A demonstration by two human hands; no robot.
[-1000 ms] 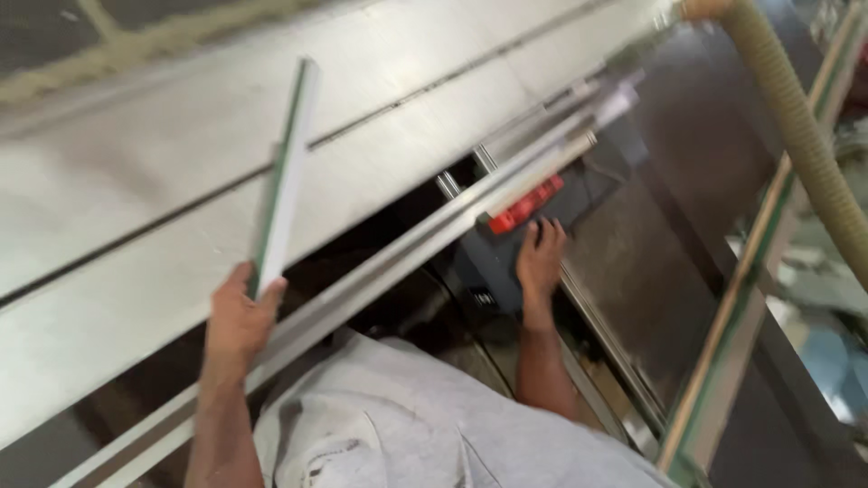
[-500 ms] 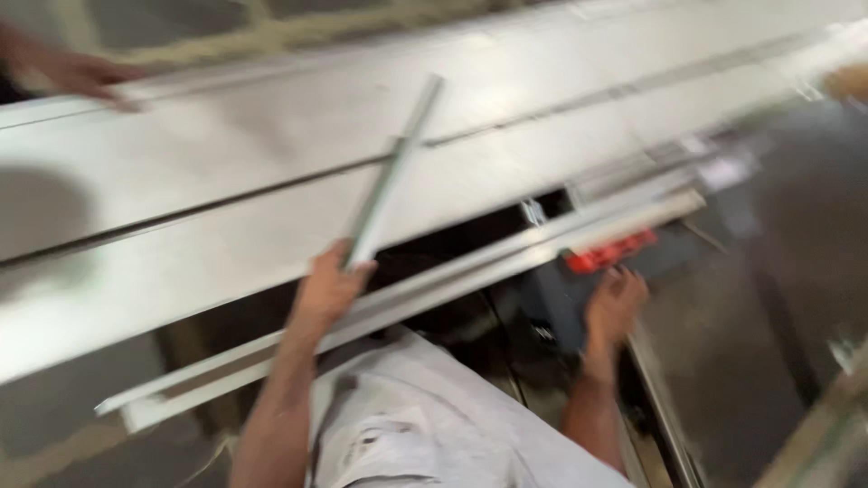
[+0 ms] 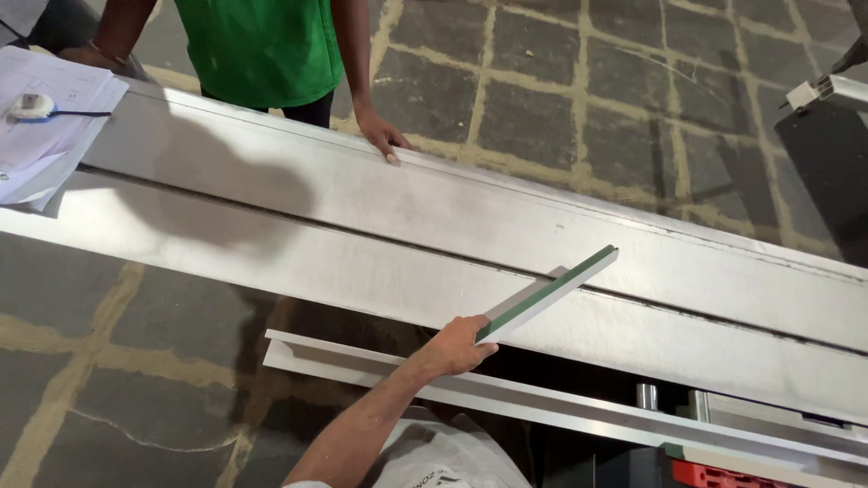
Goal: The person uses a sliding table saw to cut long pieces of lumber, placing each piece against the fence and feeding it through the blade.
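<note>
My left hand (image 3: 457, 348) grips the near end of a short white strip with a green edge (image 3: 551, 291). The strip slants up and to the right over the long grey metal table (image 3: 452, 226), its far end close above the table's lengthwise groove. My right hand is out of view. Across the table stands a person in a green shirt (image 3: 262, 45), one hand (image 3: 384, 137) resting on the far edge.
Papers (image 3: 45, 145) and a small tape measure (image 3: 32, 106) lie on the table's left end. A long white profile rail (image 3: 434, 375) runs under the near edge. A red machine part (image 3: 714, 474) shows at bottom right, another white profile (image 3: 827, 90) at top right. Paved floor lies around.
The view has swung left and up, bringing the person in green into sight. My right hand has left the frame. My left hand still holds the strip, now tilted further right.
</note>
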